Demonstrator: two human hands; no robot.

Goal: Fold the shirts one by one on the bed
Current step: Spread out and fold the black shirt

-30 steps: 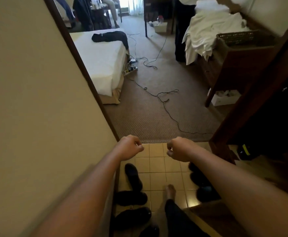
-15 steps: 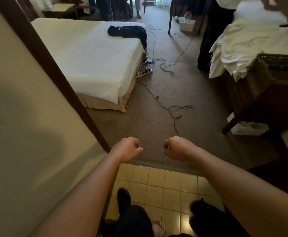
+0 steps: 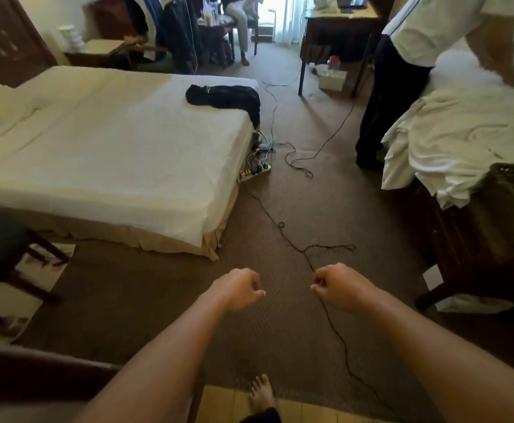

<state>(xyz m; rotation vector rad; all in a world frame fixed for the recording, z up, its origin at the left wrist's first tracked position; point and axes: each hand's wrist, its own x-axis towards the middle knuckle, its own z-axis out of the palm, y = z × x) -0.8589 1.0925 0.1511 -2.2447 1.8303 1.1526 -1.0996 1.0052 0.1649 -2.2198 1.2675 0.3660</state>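
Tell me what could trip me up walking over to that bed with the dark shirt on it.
The black cable snakes across the carpet between you and the bed; a bare foot could catch it. The power strip beside the bed's corner is another snag, right below the dark shirt.

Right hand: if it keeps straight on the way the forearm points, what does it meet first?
Probably nothing close. The right hand is fisted above carpet, and its line runs up-left over the black cable lying below on the floor, toward the bed corner. Depth is unclear.
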